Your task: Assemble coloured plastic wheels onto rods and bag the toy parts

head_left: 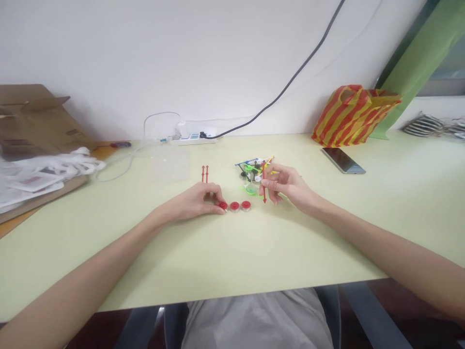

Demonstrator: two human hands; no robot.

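Observation:
My left hand (pixel 205 201) rests low over the table, thumb and fingers closed on a small red disc with a clear base (pixel 223 206). Two like it, a middle red disc (pixel 234 206) and a right red disc (pixel 246 205), stand beside it in a row. Between the thumb and fingers of my right hand (pixel 281 184) a thin red stick with arrow-shaped ends (pixel 264 186) is held roughly upright. Two similar red sticks (pixel 205 173) lie just beyond my left hand, their near ends partly hidden. Behind the discs is a jumble of green, blue, black and yellow plastic pieces (pixel 250 169).
A power strip (pixel 194 140) with a thick black cable (pixel 272 103) lies against the wall. A phone (pixel 343 160) and a striped bag (pixel 354 116) are at the right rear. On the left are a cardboard box (pixel 43 121) and white plastic packaging (pixel 47 177).

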